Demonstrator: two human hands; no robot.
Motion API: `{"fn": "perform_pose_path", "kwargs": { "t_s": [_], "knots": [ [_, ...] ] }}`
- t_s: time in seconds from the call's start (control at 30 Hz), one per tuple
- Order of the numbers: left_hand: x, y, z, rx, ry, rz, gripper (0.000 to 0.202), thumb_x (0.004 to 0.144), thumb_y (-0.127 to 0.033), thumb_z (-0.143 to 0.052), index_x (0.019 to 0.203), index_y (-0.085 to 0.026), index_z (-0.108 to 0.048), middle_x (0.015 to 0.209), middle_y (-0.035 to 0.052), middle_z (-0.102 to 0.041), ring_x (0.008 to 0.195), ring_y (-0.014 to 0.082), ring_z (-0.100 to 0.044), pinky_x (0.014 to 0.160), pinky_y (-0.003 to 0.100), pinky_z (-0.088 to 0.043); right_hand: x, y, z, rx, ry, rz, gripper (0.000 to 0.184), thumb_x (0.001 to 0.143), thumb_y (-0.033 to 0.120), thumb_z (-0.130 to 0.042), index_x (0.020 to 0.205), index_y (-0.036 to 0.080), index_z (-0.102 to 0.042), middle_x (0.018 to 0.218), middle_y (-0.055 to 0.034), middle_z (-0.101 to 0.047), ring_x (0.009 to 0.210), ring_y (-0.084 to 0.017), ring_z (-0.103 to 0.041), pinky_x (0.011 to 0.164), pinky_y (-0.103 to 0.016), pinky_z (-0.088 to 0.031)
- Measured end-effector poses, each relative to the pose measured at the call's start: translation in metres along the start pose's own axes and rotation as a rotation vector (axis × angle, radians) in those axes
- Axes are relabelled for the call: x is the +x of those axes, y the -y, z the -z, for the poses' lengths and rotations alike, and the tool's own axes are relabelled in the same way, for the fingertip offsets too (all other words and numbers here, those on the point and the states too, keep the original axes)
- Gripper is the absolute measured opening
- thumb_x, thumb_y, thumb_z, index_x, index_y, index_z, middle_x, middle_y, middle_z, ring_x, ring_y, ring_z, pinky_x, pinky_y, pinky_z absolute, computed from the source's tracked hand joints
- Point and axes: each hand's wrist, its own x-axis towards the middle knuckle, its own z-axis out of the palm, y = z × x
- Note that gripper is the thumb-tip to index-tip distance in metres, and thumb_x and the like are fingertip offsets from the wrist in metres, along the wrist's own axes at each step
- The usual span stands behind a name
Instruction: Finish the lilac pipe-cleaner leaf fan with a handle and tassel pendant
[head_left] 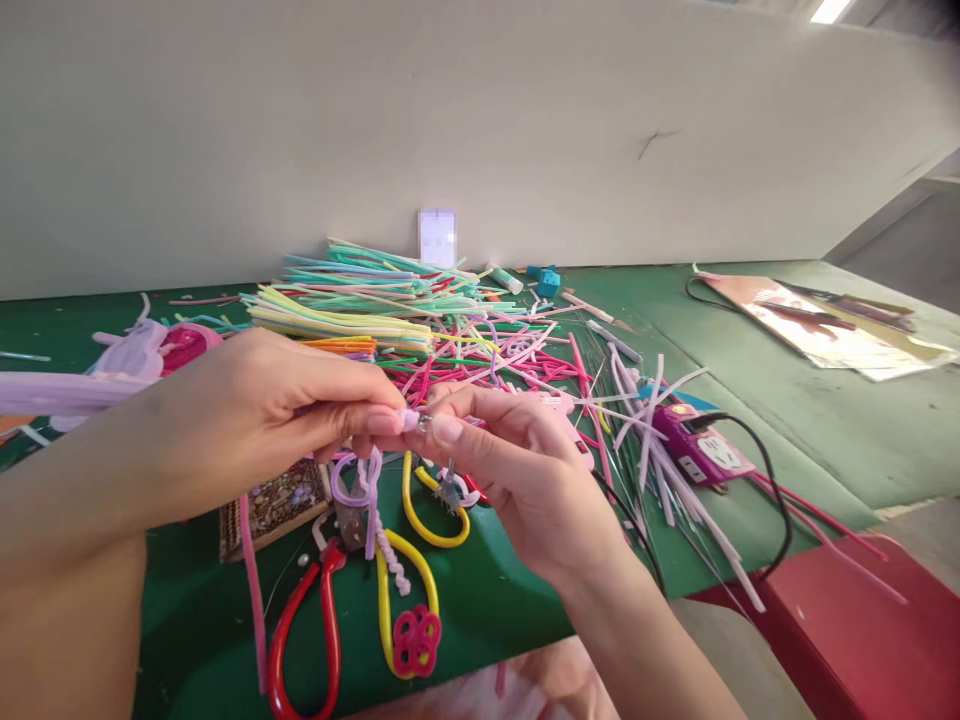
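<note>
My left hand (300, 405) pinches a lilac fuzzy piece (408, 419), apparently pipe cleaner, between thumb and index finger. From the right, my right hand (510, 450) closes thumb and index finger on a small shiny metal fitting (425, 424) at the end of that piece. The two hands' fingertips almost touch, above the table's front part. Below them are a lilac pipe-cleaner loop (352, 492) and a twisted lilac strand (394, 565); whether these join the held piece I cannot tell. A small grey metallic item (450, 488) shows beneath my right fingers, its kind unclear.
Red-handled pliers (326, 610), yellow-handled tools (431, 560) and a pink pipe-cleaner flower (417, 641) lie in front. Bundles of pipe cleaners (345, 320) cover the back. A phone (438, 238) leans on the wall. Rightward are a purple power strip (701, 445) and a red stool (862, 630).
</note>
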Motion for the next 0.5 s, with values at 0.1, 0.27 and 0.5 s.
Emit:
{"fn": "perform_pose_path", "kwargs": {
  "t_s": [0.1,0.27,0.5],
  "knots": [
    [0.0004,0.0009,-0.0011,-0.007,0.016,-0.046,0.031,0.095,-0.037,-0.050,0.078,-0.025,-0.073,0.060,-0.0073,-0.063,0.050,0.0049,-0.055,0.043,0.009,-0.039,0.0012,0.0003,-0.0004,0.021,0.007,-0.012,0.029,0.068,0.038,-0.084,0.072,0.016,-0.065,0.075,0.0009,-0.060,0.071,-0.011,-0.056,0.074,-0.025,-0.044],
    [0.0001,0.0022,-0.0011,-0.021,0.012,-0.041,0.030,0.094,-0.036,-0.051,0.077,-0.024,-0.073,0.061,-0.0072,-0.064,0.050,0.0048,-0.054,0.044,0.010,-0.040,0.0020,0.0006,-0.0015,0.024,0.004,-0.017,0.031,0.067,0.040,-0.085,0.072,0.017,-0.066,0.073,0.0018,-0.058,0.070,-0.011,-0.056,0.074,-0.025,-0.045],
    [-0.0009,0.0002,0.0009,-0.027,0.005,0.016,0.032,0.092,-0.039,-0.053,0.075,-0.024,-0.075,0.062,-0.0061,-0.067,0.052,0.0050,-0.057,0.045,0.010,-0.040,0.0027,-0.0007,-0.0018,0.042,0.010,-0.013,0.031,0.067,0.039,-0.086,0.072,0.015,-0.066,0.074,0.0016,-0.060,0.070,-0.011,-0.057,0.076,-0.025,-0.047]
  ]
}}
